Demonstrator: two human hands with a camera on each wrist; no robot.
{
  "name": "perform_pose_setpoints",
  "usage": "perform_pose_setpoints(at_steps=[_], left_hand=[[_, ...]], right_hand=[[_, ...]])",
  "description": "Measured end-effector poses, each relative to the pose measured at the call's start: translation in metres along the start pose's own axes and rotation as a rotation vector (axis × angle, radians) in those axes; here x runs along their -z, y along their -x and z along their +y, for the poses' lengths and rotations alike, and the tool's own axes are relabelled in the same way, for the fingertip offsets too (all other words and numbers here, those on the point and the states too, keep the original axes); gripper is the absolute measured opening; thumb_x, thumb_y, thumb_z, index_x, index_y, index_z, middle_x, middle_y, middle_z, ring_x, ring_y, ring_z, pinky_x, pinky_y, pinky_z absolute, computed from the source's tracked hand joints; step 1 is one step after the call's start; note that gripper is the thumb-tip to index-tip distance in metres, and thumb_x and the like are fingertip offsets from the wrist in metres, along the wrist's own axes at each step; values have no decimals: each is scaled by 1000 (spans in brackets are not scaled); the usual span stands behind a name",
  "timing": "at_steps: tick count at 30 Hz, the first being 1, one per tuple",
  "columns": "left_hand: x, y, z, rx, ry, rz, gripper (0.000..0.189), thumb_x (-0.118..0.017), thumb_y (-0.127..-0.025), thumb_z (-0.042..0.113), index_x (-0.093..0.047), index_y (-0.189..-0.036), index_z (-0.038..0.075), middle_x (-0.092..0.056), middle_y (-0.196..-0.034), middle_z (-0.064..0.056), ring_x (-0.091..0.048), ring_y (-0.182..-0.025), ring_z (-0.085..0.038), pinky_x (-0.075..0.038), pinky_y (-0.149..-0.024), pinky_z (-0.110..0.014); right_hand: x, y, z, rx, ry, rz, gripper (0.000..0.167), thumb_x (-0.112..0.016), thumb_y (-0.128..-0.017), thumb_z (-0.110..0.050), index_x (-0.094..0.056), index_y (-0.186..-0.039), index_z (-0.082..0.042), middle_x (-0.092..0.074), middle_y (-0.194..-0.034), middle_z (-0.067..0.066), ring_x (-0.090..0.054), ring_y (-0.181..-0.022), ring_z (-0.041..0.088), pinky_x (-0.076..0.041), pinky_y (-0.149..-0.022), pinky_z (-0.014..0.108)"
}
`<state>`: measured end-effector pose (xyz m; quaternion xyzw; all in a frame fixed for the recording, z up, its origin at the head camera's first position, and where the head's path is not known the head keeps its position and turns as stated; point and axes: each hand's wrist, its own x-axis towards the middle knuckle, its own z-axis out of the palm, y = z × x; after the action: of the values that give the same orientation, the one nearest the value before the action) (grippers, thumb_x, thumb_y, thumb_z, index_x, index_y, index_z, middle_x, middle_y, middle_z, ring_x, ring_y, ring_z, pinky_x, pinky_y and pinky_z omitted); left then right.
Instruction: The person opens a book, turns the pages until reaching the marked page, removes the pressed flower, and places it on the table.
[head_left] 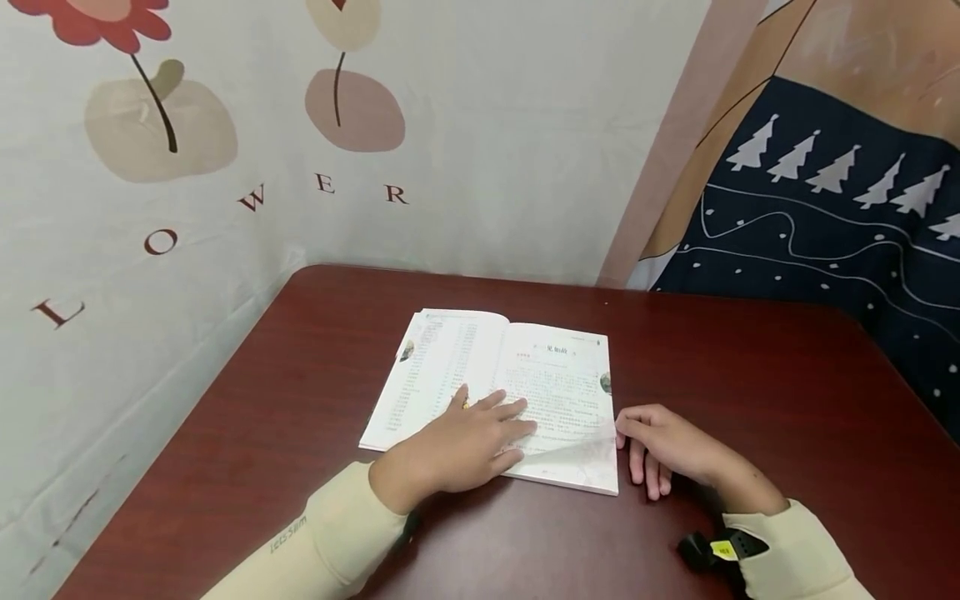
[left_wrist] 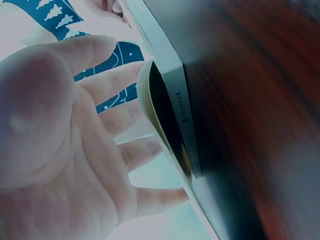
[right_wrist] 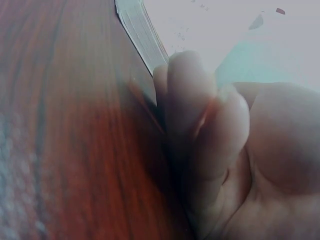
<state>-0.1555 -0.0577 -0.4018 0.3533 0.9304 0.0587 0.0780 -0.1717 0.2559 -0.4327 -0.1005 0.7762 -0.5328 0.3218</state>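
Note:
An open book point(head_left: 558, 392) with printed pages lies on the dark red table point(head_left: 300, 375). My left hand point(head_left: 468, 446) rests across its lower middle, fingers spread over the right page. From below, the left wrist view shows this hand point(left_wrist: 65, 135) with its palm and straight fingers, beside the book's edge point(left_wrist: 180, 110) and a bowed page. My right hand point(head_left: 667, 446) lies just off the book's right edge, fingers loosely bent. In the right wrist view these bent fingers point(right_wrist: 200, 115) partly cover the book's corner point(right_wrist: 142, 35); contact with the page cannot be told.
A pale cloth point(head_left: 487, 167) printed with flowers and letters hangs behind and left of the table. Dark blue fabric point(head_left: 810, 225) with white trees hangs at the right. A black device with a yellow tag point(head_left: 723, 550) sits at the right wrist.

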Motion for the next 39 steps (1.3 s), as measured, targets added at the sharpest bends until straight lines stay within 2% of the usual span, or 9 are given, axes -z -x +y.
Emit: perform_pose_setpoints(at_steps=[4, 10, 14, 20, 23, 31, 39], left_hand=[[-1, 0, 1, -30, -6, 11, 42, -57, -101, 35, -56, -142, 28, -49, -154, 0, -42, -145, -29, -31, -112, -68], [2, -1, 0, -123, -23, 74, 38, -69, -94, 32, -65, -131, 24, -57, -146, -2, -49, -140, -30, -35, -113, -64], [-1, -1, 0, -159, -21, 92, 25, -70, -92, 30, -70, -117, 24, -63, -138, 3, -52, -137, -24, -36, -112, -64], [-1, -2, -1, -196, -34, 188, 4, -72, -89, 20, -69, -90, 23, -67, -111, 8, -61, -117, -15, -40, -107, -65], [-1, -2, -1, -205, -65, 232, 9, -71, -87, 18, -66, -82, 23, -66, -102, 8, -62, -108, -15, -44, -104, -64], [-2, -3, -1, -188, -148, 301, 15, -69, -83, 17, -60, -73, 23, -59, -86, 9, -58, -86, -14, -51, -97, -53], [-1, -1, 0, -156, -158, 316, 20, -69, -75, 18, -51, -66, 23, -52, -76, 10, -50, -75, -12, -52, -85, -43]], right_hand=[[0, 1, 2, -29, 7, -7, 35, -39, -108, -25, -53, -98, 6, -63, -60, 9, -61, -39, 15, -48, -38, 28], [1, 0, 0, -13, 13, 11, 35, -40, -108, -26, -53, -97, 5, -62, -60, 10, -61, -38, 16, -48, -37, 27], [0, 0, 0, -24, 7, 0, 35, -40, -108, -26, -54, -97, 4, -62, -60, 10, -61, -39, 16, -48, -38, 27], [1, 0, -4, -23, 13, 9, 32, -39, -108, -22, -53, -97, 5, -61, -59, 10, -61, -39, 15, -48, -38, 27], [2, 0, -4, -26, 13, 10, 33, -38, -107, -22, -52, -97, 6, -61, -59, 10, -61, -39, 15, -48, -38, 27], [2, 0, -6, -4, 14, 1, 31, -39, -106, -19, -51, -98, 8, -61, -60, 10, -61, -39, 16, -47, -37, 26], [1, -1, -6, -17, 12, -3, 30, -40, -106, -19, -51, -98, 8, -62, -60, 10, -61, -39, 16, -48, -38, 27]])
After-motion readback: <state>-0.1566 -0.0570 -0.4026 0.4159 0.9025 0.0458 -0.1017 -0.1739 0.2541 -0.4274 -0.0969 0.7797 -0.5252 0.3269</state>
